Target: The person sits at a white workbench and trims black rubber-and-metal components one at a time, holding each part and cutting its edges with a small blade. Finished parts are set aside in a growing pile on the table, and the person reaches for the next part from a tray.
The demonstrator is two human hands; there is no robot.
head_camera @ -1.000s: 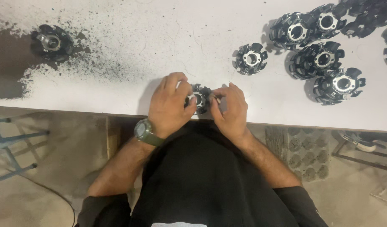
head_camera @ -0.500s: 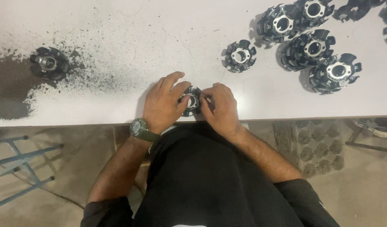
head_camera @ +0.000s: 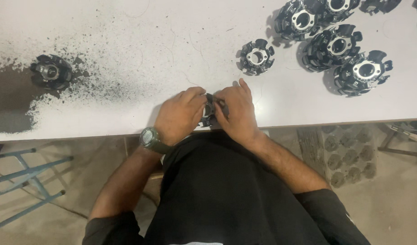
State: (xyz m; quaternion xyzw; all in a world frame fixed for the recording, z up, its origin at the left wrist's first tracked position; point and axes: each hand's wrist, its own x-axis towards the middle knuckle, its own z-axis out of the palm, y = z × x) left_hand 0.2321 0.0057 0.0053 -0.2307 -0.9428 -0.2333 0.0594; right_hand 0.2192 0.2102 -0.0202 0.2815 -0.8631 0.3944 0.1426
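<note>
Both hands close around one small black round part with fins and a metal ring in its middle (head_camera: 209,111), held at the near edge of the white table (head_camera: 172,41). My left hand (head_camera: 179,115), with a dark wristwatch on its wrist, grips the part's left side. My right hand (head_camera: 235,111) covers its right side, fingers bent over the top. Most of the part is hidden between the fingers.
A similar single part (head_camera: 257,56) lies just beyond my right hand. Several larger finned parts (head_camera: 337,45) cluster at the far right. Another part (head_camera: 50,71) sits at the left amid scattered dark powder (head_camera: 9,100). A blue metal frame (head_camera: 27,177) stands on the floor below.
The view has shifted, so the table and parts sit slightly differently in frame. Both hands stay shut on the same part at the table edge, fingers shifting a little.
</note>
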